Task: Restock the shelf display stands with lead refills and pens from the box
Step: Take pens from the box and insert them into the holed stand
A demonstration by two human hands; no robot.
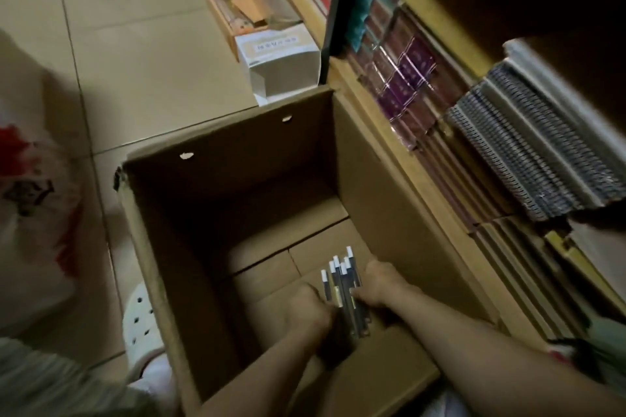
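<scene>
- A bundle of dark pens [342, 284] with white tips sits deep inside the cardboard box [369, 159], near its bottom right, tips pointing away from the person.
- The left hand [306, 310] has its fingers curled round the near end of the bundle.
- The right hand [379, 286] closes on the bundle's right side, fingers wrapped against the pens; the dim light makes the exact grip hard to read.
- The box stands open on the tiled floor [135, 54], just beside a wooden shelf [382, 132].
- The shelf holds spiral notebooks [531, 145] and purple wrapped packs [406, 85].
- A small white carton [281, 61] lies beyond the box.
- A white perforated stool [142, 322] stands left of the box.
</scene>
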